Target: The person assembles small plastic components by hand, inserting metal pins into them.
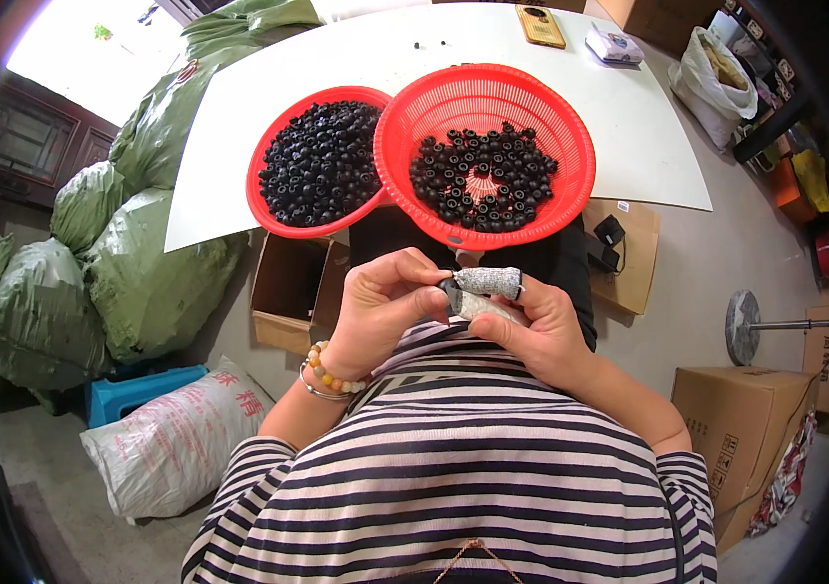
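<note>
Above my lap, both hands meet just in front of the red baskets. My left hand [387, 300] pinches a small round black piece [447, 288] between thumb and fingertips. My right hand [543, 336] is closed round a small tool with a white wrapped grip [488, 309]; its grey tip touches or nearly touches the black piece. A grey speckled wrap [487, 282] covers my right index finger. A red basket [585, 161] on the right contains black ring-like pieces with holes. Another red basket [260, 200], at left, is heaped with small black pieces.
Both baskets stand at the near edge of a white table [643, 146]. A yellow-cased phone [541, 26] and a tissue pack [614, 45] lie at its far side. Green sacks [156, 273] and a white sack [181, 438] are at left; a cardboard box [736, 428] stands right.
</note>
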A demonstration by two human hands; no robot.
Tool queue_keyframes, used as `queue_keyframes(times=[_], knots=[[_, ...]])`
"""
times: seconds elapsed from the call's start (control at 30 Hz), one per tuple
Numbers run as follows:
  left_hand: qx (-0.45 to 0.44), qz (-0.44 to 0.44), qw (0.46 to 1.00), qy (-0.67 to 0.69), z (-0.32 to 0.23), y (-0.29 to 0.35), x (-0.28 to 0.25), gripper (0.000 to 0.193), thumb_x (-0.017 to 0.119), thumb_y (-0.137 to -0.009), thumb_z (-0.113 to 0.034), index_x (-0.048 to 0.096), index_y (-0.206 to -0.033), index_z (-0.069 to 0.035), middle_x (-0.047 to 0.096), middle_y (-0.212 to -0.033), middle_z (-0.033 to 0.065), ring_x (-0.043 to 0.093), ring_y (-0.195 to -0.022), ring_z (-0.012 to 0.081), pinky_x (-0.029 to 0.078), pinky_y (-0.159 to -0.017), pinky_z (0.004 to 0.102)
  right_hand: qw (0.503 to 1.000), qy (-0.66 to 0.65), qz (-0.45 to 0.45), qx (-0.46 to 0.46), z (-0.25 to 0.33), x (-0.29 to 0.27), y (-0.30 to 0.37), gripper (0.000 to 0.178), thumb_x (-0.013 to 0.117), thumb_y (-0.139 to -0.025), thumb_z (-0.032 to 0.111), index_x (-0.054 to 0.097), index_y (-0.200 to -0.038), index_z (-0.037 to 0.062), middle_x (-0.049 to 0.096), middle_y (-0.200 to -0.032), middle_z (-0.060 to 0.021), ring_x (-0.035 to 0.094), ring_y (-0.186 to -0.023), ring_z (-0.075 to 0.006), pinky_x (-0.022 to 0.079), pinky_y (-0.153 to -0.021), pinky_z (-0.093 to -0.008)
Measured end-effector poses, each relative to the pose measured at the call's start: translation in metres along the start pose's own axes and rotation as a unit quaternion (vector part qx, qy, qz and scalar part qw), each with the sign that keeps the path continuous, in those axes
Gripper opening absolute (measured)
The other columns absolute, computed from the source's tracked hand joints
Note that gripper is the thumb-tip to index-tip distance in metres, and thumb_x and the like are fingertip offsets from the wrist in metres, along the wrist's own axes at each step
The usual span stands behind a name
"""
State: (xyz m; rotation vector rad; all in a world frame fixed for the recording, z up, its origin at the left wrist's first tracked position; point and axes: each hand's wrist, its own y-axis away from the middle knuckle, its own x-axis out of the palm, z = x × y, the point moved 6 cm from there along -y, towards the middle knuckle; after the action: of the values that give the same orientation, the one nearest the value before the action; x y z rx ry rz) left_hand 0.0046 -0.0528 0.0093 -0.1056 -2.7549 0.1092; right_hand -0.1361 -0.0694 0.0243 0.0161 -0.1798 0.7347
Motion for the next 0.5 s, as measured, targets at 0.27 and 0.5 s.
queue_keyframes(times=[0.27, 0.5], knots=[[-0.003, 0.002, 1.000, 0.009, 0.0032, -0.0003, -0.0014, 0.009, 0.060, -0.074, 0.004, 0.058, -0.083, 0.004, 0.054, -0.082, 0.0093, 0.056, -0.068, 0.0138, 0.051, -0.059, 0.0236, 1.000, -0.023, 0.006, 0.018, -0.0054, -0.0009, 0.0004, 0.029, 0.057, -0.082, 0.011, 0.053, -0.108, 0.0006, 0.059, -0.094, -0.0019, 0.052, -0.084, -0.0060, 0.042, -0.076, -0.0208], [-0.014, 0.009, 1.000, 0.012, 0.0057, 0.0011, -0.0011, 0.008, 0.059, -0.075, 0.003, 0.057, -0.082, 0.004, 0.055, -0.082, 0.0095, 0.056, -0.068, 0.0135, 0.051, -0.059, 0.0239, 0.999, -0.040, 0.010, 0.005, -0.0041, 0.0002, -0.0011, 0.027, 0.055, -0.083, 0.010, 0.052, -0.108, 0.0004, 0.059, -0.094, -0.0030, 0.052, -0.086, -0.0069, 0.041, -0.079, -0.0219]])
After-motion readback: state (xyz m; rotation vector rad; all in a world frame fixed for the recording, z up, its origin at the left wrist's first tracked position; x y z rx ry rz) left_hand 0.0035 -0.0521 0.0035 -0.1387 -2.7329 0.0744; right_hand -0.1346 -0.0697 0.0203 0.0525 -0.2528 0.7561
